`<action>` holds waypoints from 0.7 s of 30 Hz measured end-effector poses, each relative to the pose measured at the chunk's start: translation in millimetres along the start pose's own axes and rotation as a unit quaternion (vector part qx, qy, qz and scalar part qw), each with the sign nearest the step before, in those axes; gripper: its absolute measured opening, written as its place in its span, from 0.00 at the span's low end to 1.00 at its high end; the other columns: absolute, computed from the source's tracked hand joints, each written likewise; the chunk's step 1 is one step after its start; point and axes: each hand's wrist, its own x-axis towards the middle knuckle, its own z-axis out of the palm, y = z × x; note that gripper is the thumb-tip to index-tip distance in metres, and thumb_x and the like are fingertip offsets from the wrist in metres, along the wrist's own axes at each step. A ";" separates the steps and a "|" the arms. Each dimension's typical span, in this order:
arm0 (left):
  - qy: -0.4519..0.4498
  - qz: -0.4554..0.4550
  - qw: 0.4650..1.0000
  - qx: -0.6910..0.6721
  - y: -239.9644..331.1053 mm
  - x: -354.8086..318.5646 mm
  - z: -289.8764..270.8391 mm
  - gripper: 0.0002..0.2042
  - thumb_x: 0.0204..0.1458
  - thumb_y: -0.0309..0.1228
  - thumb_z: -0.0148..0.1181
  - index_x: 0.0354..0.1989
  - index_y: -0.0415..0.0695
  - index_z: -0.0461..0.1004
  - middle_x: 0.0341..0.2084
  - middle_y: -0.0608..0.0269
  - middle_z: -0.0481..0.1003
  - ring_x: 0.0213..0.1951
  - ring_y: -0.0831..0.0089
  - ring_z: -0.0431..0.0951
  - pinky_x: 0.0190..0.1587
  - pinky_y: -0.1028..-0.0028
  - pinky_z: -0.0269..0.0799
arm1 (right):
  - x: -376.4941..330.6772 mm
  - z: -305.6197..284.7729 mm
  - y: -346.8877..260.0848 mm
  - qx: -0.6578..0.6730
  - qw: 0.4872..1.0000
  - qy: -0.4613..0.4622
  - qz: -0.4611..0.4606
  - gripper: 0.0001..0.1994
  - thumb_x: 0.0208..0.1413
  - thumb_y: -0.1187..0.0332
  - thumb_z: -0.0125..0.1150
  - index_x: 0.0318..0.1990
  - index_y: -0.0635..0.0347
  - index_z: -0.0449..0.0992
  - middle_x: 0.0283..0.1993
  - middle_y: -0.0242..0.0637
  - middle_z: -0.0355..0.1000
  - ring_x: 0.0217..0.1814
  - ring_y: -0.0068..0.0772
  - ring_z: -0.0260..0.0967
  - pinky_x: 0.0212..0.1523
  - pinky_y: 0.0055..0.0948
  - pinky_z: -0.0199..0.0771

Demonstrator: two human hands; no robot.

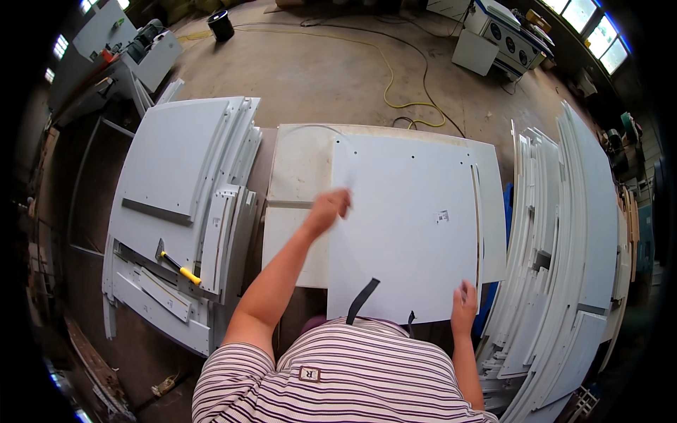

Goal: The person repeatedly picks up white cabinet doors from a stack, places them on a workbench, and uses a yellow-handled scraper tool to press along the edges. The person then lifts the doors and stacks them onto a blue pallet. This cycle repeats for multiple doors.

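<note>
A large white panel (402, 211) with small dark holes along its far edge lies in front of me. My left hand (331, 211) is closed above the panel's left edge and smeared by motion. A thin, see-through strip (321, 128) arcs over the far left corner and runs faintly down toward that hand, apparently pinched in its fingers. My right hand (464, 307) is at the panel's near right corner, fingers loosely bent and a little apart, with nothing visible in them. A small printed label (442, 216) sits on the panel's right half.
Beneath the panel are pale boards (300, 166). At left, a stack of white panels (176, 151) carries a yellow-handled hammer-like tool (180, 268). More white panels (589, 204) stand at right. A yellow hose (388, 77) crosses the floor beyond, near a black bucket (221, 26).
</note>
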 end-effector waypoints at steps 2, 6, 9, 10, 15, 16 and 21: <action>-0.104 -0.049 0.967 0.229 21.5 -33.6 41.4 0.19 0.61 0.43 0.47 0.30 0.40 0.75 0.19 0.67 0.73 0.22 0.77 0.70 0.30 0.75 0.67 | 44.9 25.8 -66.4 -0.095 0.976 -0.037 -0.193 0.33 0.48 0.76 0.63 0.63 0.58 0.57 0.66 0.50 0.49 0.68 0.52 0.47 0.65 0.41 0.52; -0.196 0.009 0.891 0.409 79.0 -74.3 88.4 0.19 0.60 0.45 0.46 0.30 0.43 0.76 0.22 0.56 0.76 0.29 0.60 0.75 0.36 0.66 0.69 | 112.4 64.4 -130.0 -0.146 0.906 -0.054 -0.394 0.37 0.46 0.70 0.67 0.65 0.46 0.56 0.70 0.53 0.42 0.72 0.57 0.38 0.68 0.52 0.44; -0.058 0.157 0.929 0.331 89.4 -82.7 87.2 0.15 0.61 0.36 0.46 0.30 0.42 0.76 0.23 0.54 0.75 0.28 0.61 0.75 0.34 0.69 0.69 | 168.7 70.8 -89.8 -0.160 0.915 0.065 -0.365 0.14 0.53 0.74 0.57 0.48 0.56 0.68 0.63 0.50 0.58 0.66 0.54 0.53 0.65 0.49 0.54; -0.006 0.126 0.942 0.310 94.6 -82.3 76.7 0.14 0.61 0.36 0.47 0.31 0.40 0.76 0.20 0.58 0.73 0.25 0.68 0.72 0.30 0.71 0.66 | 184.7 62.5 -69.7 -0.163 0.924 0.101 -0.331 0.13 0.53 0.75 0.56 0.47 0.56 0.68 0.60 0.50 0.61 0.63 0.55 0.56 0.63 0.48 0.57; 0.133 0.118 0.939 0.295 119.9 -84.2 63.3 0.12 0.59 0.32 0.52 0.31 0.36 0.76 0.13 0.72 0.62 0.19 0.86 0.59 0.21 0.81 0.54 | 249.3 -18.6 55.2 -0.148 0.969 0.153 -0.128 0.07 0.57 0.77 0.49 0.43 0.62 0.70 0.46 0.50 0.72 0.48 0.55 0.70 0.48 0.39 0.73; 0.121 0.110 0.939 0.303 115.8 -85.3 66.2 0.10 0.58 0.31 0.54 0.34 0.36 0.75 0.17 0.69 0.66 0.22 0.83 0.63 0.25 0.80 0.58 | 257.1 -32.8 72.0 -0.123 0.975 0.155 -0.099 0.07 0.58 0.77 0.48 0.42 0.63 0.70 0.44 0.50 0.72 0.45 0.53 0.72 0.45 0.39 0.74; 0.086 0.191 0.899 0.384 106.2 -72.5 130.9 0.13 0.55 0.28 0.56 0.47 0.37 0.69 0.41 0.56 0.71 0.45 0.67 0.71 0.49 0.71 0.65 | 289.1 -63.5 127.6 0.186 0.967 0.174 0.027 0.09 0.60 0.75 0.44 0.41 0.61 0.72 0.37 0.46 0.74 0.37 0.39 0.75 0.36 0.34 0.78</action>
